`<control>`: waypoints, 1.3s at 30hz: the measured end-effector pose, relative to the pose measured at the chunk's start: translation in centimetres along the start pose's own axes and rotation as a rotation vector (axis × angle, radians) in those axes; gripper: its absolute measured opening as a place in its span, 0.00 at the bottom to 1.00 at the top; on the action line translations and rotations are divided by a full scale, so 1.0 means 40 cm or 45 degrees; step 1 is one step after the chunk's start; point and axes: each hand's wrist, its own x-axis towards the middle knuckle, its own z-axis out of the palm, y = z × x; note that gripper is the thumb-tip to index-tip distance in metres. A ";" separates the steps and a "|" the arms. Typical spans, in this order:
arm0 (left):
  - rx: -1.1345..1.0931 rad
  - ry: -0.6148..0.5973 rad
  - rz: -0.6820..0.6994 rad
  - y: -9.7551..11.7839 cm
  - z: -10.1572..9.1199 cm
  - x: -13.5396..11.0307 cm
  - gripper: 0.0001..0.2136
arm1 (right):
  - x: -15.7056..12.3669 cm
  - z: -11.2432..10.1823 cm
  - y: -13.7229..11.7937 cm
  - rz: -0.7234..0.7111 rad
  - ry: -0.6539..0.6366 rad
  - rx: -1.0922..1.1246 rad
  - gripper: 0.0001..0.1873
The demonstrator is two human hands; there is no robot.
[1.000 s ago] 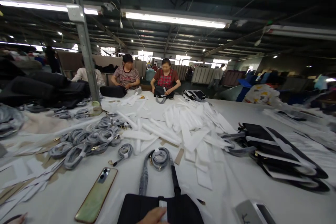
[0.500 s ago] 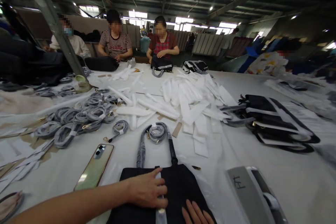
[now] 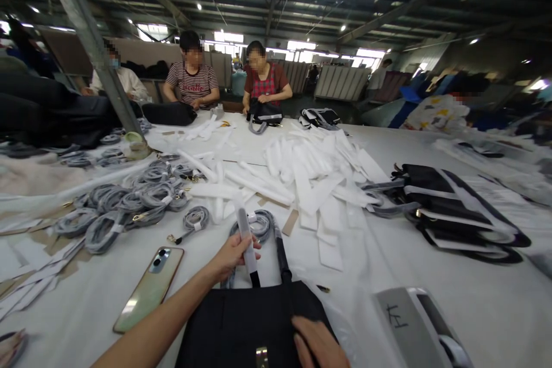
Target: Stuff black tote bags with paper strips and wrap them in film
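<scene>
Right hand (image 3: 319, 346) flat on the black bag (image 3: 233, 322) nearest the worker, the left hand (image 3: 230, 256), moments ago pressed on the bag's face, now grips its white-wrapped handle (image 3: 245, 238) just ahead, suggesting work has shifted there, with white strips (image 3: 319, 178) heaped beyond.

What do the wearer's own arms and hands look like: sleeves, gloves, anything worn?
Both hands are ungloved: left hand, right hand. The left forearm shows no sleeve, watch or band. The right wrist is out of frame.

left hand (image 3: 233, 254) gripping handle (image 3: 246, 244) — black bag (image 3: 241, 328), right hand (image 3: 319, 345)
</scene>
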 end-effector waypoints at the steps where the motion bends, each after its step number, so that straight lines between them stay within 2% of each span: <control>1: -0.032 -0.012 -0.012 0.004 0.002 -0.004 0.24 | 0.058 0.000 -0.005 0.137 -0.090 0.052 0.15; 4: -0.083 -0.056 -0.030 0.012 0.012 -0.011 0.25 | 0.208 0.035 -0.020 0.476 -0.485 0.124 0.15; 6: -0.084 -0.069 -0.033 0.010 0.016 -0.012 0.26 | 0.264 0.075 -0.029 0.515 -0.701 0.125 0.12; 8: -0.061 -0.068 -0.036 0.003 0.016 -0.013 0.28 | 0.281 0.112 -0.038 0.495 -0.771 0.114 0.09; 11: 0.012 -0.064 -0.038 -0.013 0.009 -0.019 0.28 | 0.265 0.144 -0.047 0.506 -0.755 0.087 0.08; 18: 0.278 -0.184 -0.003 -0.033 0.014 -0.037 0.21 | 0.245 0.157 -0.049 0.577 -0.731 0.018 0.13; 24: 0.519 -0.093 0.098 -0.044 0.025 -0.048 0.17 | 0.234 0.178 -0.043 0.610 -0.666 0.016 0.13; 30: 0.557 -0.048 0.124 -0.052 0.032 -0.066 0.15 | 0.234 0.193 -0.040 0.687 -0.608 0.034 0.15; 35: 0.507 0.074 0.073 -0.069 0.042 -0.044 0.19 | 0.240 0.174 -0.040 0.652 -0.625 0.107 0.19; 39: 0.526 0.125 0.067 -0.072 0.046 -0.037 0.18 | 0.233 0.123 -0.051 0.539 -0.673 0.025 0.09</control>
